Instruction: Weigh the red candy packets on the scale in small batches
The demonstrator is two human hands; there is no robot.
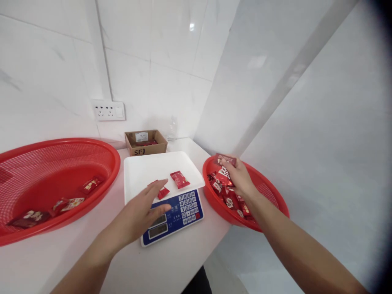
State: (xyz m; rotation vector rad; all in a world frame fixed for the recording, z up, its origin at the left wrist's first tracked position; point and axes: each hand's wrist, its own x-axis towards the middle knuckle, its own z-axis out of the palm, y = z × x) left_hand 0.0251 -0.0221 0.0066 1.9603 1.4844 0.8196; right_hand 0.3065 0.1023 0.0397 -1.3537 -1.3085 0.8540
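My left hand [139, 214] hovers over the near edge of a weighing scale [137, 169], its thumb and fingers apart. Under its fingertips lies a red packet [163, 192], partly hidden by the fingers. Another red packet [180, 179] rests on the white scale pan to its right. Over the right-hand red basket [272, 196], my right hand [239, 175] is closed on red snack packets [225, 160], a darker one and a brighter one with white print. More red packets [231, 200] lie in that basket below the hand.
A larger red basket [114, 163] stands at the left with several packets [92, 184] inside. Behind the scale sits an open cardboard box [147, 151] holding dark red items. A wall socket [108, 110] is above it. The white table [196, 249] ends at the front right.
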